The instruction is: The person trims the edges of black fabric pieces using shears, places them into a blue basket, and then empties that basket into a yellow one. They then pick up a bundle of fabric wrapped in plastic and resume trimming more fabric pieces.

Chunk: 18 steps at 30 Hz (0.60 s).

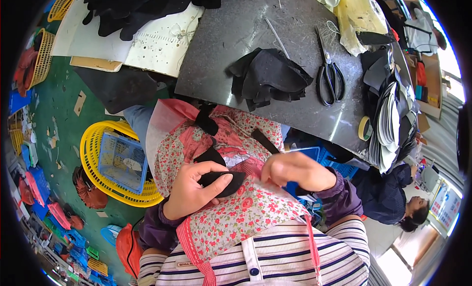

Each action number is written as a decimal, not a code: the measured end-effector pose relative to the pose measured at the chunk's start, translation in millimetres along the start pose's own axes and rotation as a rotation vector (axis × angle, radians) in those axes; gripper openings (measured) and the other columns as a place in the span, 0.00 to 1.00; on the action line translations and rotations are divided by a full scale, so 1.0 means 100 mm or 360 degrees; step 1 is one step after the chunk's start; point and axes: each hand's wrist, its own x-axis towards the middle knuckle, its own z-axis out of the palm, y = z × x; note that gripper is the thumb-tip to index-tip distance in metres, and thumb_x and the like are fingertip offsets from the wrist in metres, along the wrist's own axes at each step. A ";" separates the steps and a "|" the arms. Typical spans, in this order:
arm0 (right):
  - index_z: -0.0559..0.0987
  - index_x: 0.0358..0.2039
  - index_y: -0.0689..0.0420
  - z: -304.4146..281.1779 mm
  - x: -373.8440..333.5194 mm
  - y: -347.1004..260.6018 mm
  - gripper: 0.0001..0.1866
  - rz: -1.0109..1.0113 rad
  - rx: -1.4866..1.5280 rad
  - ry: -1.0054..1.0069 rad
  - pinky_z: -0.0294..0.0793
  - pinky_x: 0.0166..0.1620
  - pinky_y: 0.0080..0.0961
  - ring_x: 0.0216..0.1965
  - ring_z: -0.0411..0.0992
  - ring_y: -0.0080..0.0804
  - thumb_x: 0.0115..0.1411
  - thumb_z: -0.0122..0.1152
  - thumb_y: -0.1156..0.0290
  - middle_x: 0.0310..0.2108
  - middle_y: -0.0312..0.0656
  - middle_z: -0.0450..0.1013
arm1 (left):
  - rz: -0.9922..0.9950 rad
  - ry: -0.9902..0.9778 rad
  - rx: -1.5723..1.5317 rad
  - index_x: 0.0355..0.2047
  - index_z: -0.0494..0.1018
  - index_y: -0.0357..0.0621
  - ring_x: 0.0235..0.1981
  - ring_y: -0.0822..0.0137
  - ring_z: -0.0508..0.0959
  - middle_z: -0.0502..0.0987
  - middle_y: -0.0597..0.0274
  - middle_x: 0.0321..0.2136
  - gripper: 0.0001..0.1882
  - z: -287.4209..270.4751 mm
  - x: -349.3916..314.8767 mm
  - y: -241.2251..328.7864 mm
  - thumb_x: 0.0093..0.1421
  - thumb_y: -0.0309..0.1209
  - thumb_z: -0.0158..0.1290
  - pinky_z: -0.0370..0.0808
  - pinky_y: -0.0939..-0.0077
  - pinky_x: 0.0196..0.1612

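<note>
Over my lap, my left hand grips a black fabric piece, thumb on top and fingers underneath. Close by on the right, my right hand has its fingers curled together and is slightly blurred; whether anything thin is pinched in it cannot be made out. More black scraps lie on the floral apron across my knees. On the dark metal table ahead rests a stack of black cut pieces, with black-handled scissors to its right.
A thin white stick and a yellow tape roll lie on the table. Layered black and white pieces crowd its right edge. A yellow basket holding a blue basket stands at my left. Another person is at far right.
</note>
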 end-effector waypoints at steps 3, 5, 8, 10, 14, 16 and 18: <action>0.75 0.35 0.64 0.09 0.06 0.04 0.15 0.0125 -0.0126 -0.0175 0.65 0.30 0.21 0.26 0.66 0.24 0.62 0.53 0.62 0.24 0.38 0.70 | -0.0028 0.0002 0.0080 0.32 0.74 0.33 0.16 0.78 0.75 0.76 0.62 0.19 0.07 0.01 -0.01 0.04 0.56 0.26 0.54 0.71 0.86 0.16; 0.75 0.35 0.64 0.12 0.11 -0.02 0.15 0.0080 -0.0272 -0.0153 0.65 0.30 0.21 0.26 0.66 0.23 0.62 0.53 0.63 0.23 0.38 0.69 | -0.0042 0.0005 0.0120 0.31 0.74 0.33 0.16 0.78 0.75 0.76 0.62 0.19 0.07 0.03 -0.01 0.04 0.56 0.26 0.55 0.71 0.86 0.16; 0.75 0.35 0.64 0.14 0.14 -0.08 0.13 -0.0005 -0.0399 -0.0161 0.65 0.29 0.20 0.25 0.65 0.21 0.61 0.54 0.65 0.23 0.38 0.70 | 0.0063 -0.0022 0.0145 0.31 0.75 0.34 0.15 0.78 0.75 0.77 0.64 0.19 0.08 0.05 0.00 0.02 0.56 0.28 0.56 0.70 0.87 0.15; 0.74 0.35 0.64 0.15 0.16 -0.10 0.11 -0.0131 -0.0505 -0.0190 0.65 0.29 0.18 0.25 0.65 0.18 0.61 0.55 0.67 0.24 0.36 0.70 | 0.0059 -0.0016 0.0148 0.31 0.75 0.34 0.15 0.78 0.75 0.77 0.64 0.19 0.08 0.05 -0.01 0.02 0.56 0.28 0.56 0.69 0.87 0.15; 0.75 0.33 0.64 0.17 0.19 0.02 0.10 -0.0313 -0.0605 0.0019 0.66 0.28 0.20 0.24 0.67 0.20 0.59 0.58 0.69 0.22 0.39 0.70 | 0.0045 -0.0008 0.0158 0.30 0.75 0.34 0.14 0.78 0.75 0.77 0.63 0.19 0.08 0.06 -0.01 0.03 0.56 0.28 0.56 0.69 0.86 0.16; 0.75 0.32 0.64 0.13 0.18 -0.03 0.10 -0.0268 -0.0666 0.0015 0.66 0.27 0.21 0.23 0.68 0.22 0.58 0.59 0.69 0.22 0.40 0.71 | 0.0032 -0.0002 0.0162 0.30 0.75 0.35 0.14 0.77 0.75 0.77 0.63 0.18 0.07 0.06 -0.01 0.04 0.55 0.28 0.56 0.69 0.84 0.16; 0.76 0.31 0.64 0.08 0.17 -0.11 0.10 -0.0184 -0.0787 0.0012 0.67 0.26 0.24 0.21 0.70 0.27 0.56 0.60 0.69 0.21 0.43 0.71 | 0.0167 -0.0007 0.0252 0.30 0.75 0.34 0.15 0.77 0.75 0.77 0.63 0.19 0.07 0.05 0.00 0.00 0.55 0.27 0.56 0.70 0.85 0.16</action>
